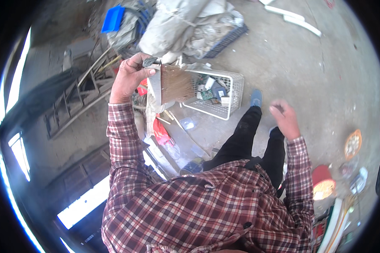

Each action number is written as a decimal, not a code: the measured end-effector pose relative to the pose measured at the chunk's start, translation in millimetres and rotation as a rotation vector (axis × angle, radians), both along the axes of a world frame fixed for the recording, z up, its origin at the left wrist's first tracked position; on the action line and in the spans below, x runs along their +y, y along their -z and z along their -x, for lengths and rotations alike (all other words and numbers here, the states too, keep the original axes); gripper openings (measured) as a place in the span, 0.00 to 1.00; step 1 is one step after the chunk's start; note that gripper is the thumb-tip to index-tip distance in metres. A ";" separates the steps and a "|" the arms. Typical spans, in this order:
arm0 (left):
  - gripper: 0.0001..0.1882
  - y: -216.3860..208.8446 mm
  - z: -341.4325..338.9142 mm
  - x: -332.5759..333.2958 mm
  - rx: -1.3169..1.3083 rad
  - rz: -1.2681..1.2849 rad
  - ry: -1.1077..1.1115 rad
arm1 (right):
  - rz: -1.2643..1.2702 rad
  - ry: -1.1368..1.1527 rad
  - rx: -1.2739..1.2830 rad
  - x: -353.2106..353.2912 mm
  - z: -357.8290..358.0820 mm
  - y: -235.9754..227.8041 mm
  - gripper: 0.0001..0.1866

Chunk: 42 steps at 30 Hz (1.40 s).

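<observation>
My left hand [128,78] is raised and grips a flat rectangular board [171,83], grey on one edge and brown on its face, held above a white plastic basket [236,86]. The basket holds several circuit boards and small electronic parts. My right hand [285,120] hangs at my side, blurred, fingers loosely curled, with nothing in it. Both sleeves are red plaid. My dark trousers and blue shoes show on the concrete floor [291,67].
Grey sacks [173,25] and a blue tray [112,19] lie piled at the top. A wooden ladder [71,105] and sticks lie at left. Red plastic scraps [161,133] sit by my feet. A red container [323,181] and a round dish [353,143] stand at right.
</observation>
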<state>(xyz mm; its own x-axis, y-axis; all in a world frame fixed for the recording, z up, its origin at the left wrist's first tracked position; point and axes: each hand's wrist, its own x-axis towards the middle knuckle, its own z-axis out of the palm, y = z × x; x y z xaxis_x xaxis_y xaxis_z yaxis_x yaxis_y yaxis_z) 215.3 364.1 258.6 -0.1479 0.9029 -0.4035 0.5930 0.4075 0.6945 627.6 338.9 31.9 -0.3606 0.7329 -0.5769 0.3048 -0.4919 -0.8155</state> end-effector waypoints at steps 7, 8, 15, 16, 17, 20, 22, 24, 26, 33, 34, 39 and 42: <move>0.16 -13.4 57.9 -75.0 -0.029 -0.151 -0.273 | -0.477 -0.507 0.446 76.8 207.5 -45.1 0.19; 0.16 -12.8 64.7 -76.7 0.007 -0.155 -0.280 | -0.604 -0.492 0.575 79.2 240.2 -50.2 0.20; 0.15 -33.5 67.8 -100.1 0.043 -0.278 -0.420 | -0.738 -0.643 0.810 56.2 364.8 -104.4 0.21; 0.15 -38.7 62.6 -103.2 0.055 -0.306 -0.438 | -0.746 -0.657 0.830 51.1 369.4 -111.5 0.21; 0.15 -41.5 57.8 -106.4 0.048 -0.304 -0.471 | -0.727 -0.663 0.831 47.5 370.8 -115.8 0.17; 0.15 -43.6 44.7 -114.1 0.049 -0.281 -0.573 | -0.758 -0.645 0.923 49.3 369.2 -121.0 0.13; 0.14 -40.7 37.5 -118.5 0.087 -0.295 -0.566 | -0.786 -0.638 0.980 50.3 369.0 -121.8 0.09; 0.14 -38.3 29.8 -123.6 0.116 -0.252 -0.561 | -0.781 -0.694 0.967 49.2 364.6 -121.5 0.08; 0.14 -33.8 24.0 -128.0 0.095 -0.239 -0.614 | -0.812 -0.696 0.961 46.5 360.5 -121.8 0.06; 0.15 -14.3 20.9 -135.6 0.158 -0.296 -0.566 | -0.822 -0.635 0.993 47.1 347.6 -122.4 0.04; 0.15 -13.2 20.2 -135.8 0.141 -0.288 -0.587 | -0.824 -0.623 0.946 47.9 345.6 -123.0 0.04; 0.17 -10.5 11.3 -136.6 0.246 -0.247 -0.555 | -0.817 -0.782 0.890 57.3 337.8 -120.8 0.07; 0.17 -8.8 6.3 -132.2 0.230 -0.221 -0.589 | -0.828 -0.767 0.896 60.4 333.7 -118.8 0.13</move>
<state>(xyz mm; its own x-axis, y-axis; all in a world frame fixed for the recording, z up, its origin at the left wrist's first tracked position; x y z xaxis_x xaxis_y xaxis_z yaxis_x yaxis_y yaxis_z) 209.0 231.9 267.4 -0.7018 0.7026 -0.1175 0.4576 0.5710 0.6816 293.9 399.3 150.8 -0.8185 0.2011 0.5382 -0.4864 0.2563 -0.8353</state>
